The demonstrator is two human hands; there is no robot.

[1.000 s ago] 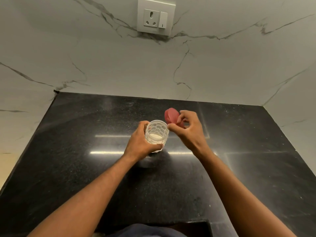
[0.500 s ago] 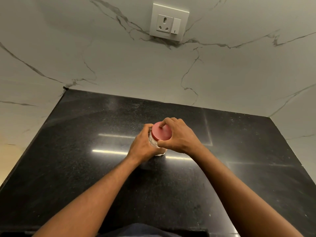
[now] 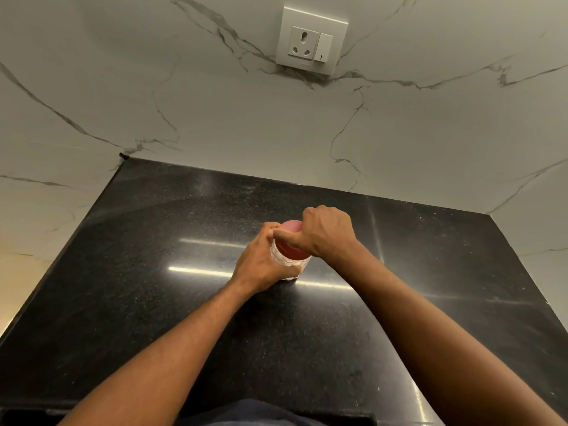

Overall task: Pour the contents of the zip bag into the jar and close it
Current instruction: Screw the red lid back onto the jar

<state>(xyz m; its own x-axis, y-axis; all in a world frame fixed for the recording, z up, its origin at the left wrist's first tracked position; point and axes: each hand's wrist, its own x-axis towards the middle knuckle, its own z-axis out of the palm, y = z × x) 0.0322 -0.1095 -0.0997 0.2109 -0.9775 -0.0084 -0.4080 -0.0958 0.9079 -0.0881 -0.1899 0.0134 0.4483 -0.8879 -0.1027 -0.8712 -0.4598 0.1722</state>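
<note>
Jar (image 3: 287, 265) gripped by left hand (image 3: 261, 262); right hand (image 3: 327, 233) clasping red lid (image 3: 292, 244).

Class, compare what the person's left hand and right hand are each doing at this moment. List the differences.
The left hand wraps the clear jar from the side; the right hand grips the red lid from above. The left hand sits lower, the right hand higher. Both are closed around the same jar on the black counter.
</note>
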